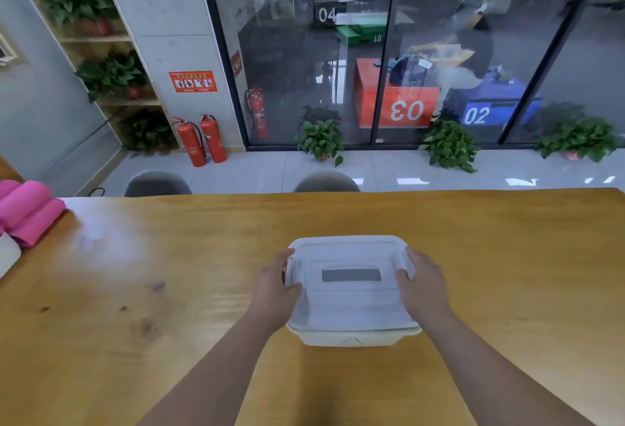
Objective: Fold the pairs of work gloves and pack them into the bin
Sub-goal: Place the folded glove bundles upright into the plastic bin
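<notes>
Currently the bin [351, 337] sits on the tabletop [507, 256] near the middle of the near edge, directly in front of me, with its lid [351, 303] on. The left hand [275, 290] grips the lid's left rim, fingers and thumb curled round the edge. The right hand [424, 287] does the same on the right rim. Neither holds anything else.

Handling, as I judge it: thin white plastic, light, a little flexible, smooth and so somewhat slippery, not fragile. The lid probably snaps on. Best taken at the two side rims, as now, and lifted evenly so the tub does not come up with it.

No work gloves show. I cannot tell through the lid whether any lie inside.

Around: pink rolled cloths [27, 212] at the left edge, a white item [8, 253] just beside them, both well apart from the bin. Two chair backs [157, 183] stand beyond the far edge. Nothing obstructs the hands.
</notes>
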Motion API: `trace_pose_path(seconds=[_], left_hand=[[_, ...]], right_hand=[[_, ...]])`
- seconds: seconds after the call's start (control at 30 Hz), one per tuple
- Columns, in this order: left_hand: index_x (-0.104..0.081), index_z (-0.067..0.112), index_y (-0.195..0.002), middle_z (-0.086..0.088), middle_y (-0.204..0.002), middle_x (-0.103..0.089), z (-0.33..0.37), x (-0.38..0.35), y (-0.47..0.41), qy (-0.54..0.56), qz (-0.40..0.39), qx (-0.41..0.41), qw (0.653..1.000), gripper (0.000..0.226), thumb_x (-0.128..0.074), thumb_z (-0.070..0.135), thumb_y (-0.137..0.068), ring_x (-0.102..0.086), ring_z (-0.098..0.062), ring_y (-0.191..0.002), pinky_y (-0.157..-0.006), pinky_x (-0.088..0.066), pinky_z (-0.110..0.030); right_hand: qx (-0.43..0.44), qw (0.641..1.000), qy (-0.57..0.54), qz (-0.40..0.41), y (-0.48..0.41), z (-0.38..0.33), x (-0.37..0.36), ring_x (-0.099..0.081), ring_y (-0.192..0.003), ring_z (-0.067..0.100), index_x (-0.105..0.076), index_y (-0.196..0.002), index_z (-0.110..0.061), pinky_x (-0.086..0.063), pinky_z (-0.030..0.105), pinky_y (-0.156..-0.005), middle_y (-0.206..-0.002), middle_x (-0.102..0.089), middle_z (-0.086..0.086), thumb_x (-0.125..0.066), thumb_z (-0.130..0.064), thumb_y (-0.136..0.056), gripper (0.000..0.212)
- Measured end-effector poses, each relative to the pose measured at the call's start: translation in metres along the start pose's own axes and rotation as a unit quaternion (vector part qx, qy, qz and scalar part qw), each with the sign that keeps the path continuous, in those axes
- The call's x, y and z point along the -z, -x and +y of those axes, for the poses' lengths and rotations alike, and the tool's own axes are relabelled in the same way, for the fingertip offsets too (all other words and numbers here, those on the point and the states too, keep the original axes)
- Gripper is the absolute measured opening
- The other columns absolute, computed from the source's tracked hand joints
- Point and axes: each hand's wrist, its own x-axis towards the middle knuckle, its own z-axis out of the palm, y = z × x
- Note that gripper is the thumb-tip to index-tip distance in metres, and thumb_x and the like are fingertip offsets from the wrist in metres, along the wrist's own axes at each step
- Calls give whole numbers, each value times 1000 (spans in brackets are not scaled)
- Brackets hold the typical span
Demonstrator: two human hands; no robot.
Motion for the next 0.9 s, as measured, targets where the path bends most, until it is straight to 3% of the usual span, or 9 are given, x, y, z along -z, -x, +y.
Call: trace_pose_path(seconds=[0.17, 0.27, 0.37, 0.47, 0.57, 0.63, 0.7, 0.77, 0.9], left_hand=[[-32, 46, -157, 4, -145, -42, -10, -11, 6, -32, -1, 0, 999, 73, -60, 16, -97, -44, -16, -130, -97, -47, -37], [-31, 42, -161, 8, -152, -30, -17, -14, 12, -11, 7, 8, 1000, 72, -58, 13, -100, -30, -3, -132, -106, -40, -36], [-30, 40, -162, 16, -154, -36, -27, -15, 16, 2, 21, 2, 1000, 70, -61, 20, -102, -25, -2, -141, -111, -36, -36], [-26, 36, -164, 32, -144, -35, -33, -18, 20, 28, 31, 15, 999, 74, -66, 29, -102, -33, -7, -140, -110, -37, -36], [-17, 31, -168, 20, -153, -44, -42, -22, 21, 103, 29, 86, 991, 87, -70, 45, -99, -52, -15, -137, -108, -49, -42], [-33, 30, -162, 15, -141, -62, -49, -25, 20, 109, 33, 95, 989, 77, -69, 51, -98, -64, -14, -122, -99, -56, -42], [-54, 37, -144, 18, -124, -71, -50, -28, 20, 89, 43, 78, 992, 50, -68, 49, -98, -69, -7, -110, -89, -60, -36], [-57, 44, -129, 22, -116, -70, -44, -29, 24, 72, 67, 58, 993, 32, -68, 42, -100, -67, -2, -106, -82, -55, -26], [-56, 36, -147, 25, -121, -64, -37, -29, 30, 14, 118, 36, 992, 50, -70, 40, -100, -63, -1, -109, -85, -47, -21]], right_hand=[[19, 999, 44, -16, 11, 16, -9, -14, -155, 15, -36, -162, -17, -31, 35, -119, -169, -29, -5, -50, -23, -107, 58], [48, 994, 92, -14, 15, 27, -14, -13, -155, 17, -35, -163, -17, -28, 34, -124, -171, -26, -6, -47, -26, -109, 56], [72, 990, 119, -5, 18, 35, -15, -13, -155, 19, -33, -164, -20, -23, 36, -127, -172, -24, -7, -44, -33, -110, 56], [81, 992, 96, -17, 21, 43, -15, -8, -157, 12, -27, -167, -25, -17, 33, -128, -173, -16, -15, -39, -39, -112, 58], [79, 994, 71, -22, 21, 47, -17, -5, -159, 9, -23, -167, -30, -14, 32, -128, -173, -10, -21, -36, -43, -111, 59], [73, 995, 62, -24, 22, 46, -18, -3, -159, 8, -22, -168, -33, -15, 34, -129, -173, -8, -23, -36, -43, -112, 59], [67, 996, 49, -24, 25, 45, -17, -3, -159, 8, -23, -167, -36, -17, 37, -129, -172, -8, -24, -38, -44, -111, 58], [52, 998, 24, -24, 29, 42, -17, -4, -158, 8, -24, -165, -42, -19, 40, -127, -173, -8, -23, -41, -45, -111, 57], [4, 998, -61, -11, 33, 39, -16, -8, -160, 14, -23, -163, -50, -25, 43, -123, -174, -7, -17, -52, -48, -107, 63]])
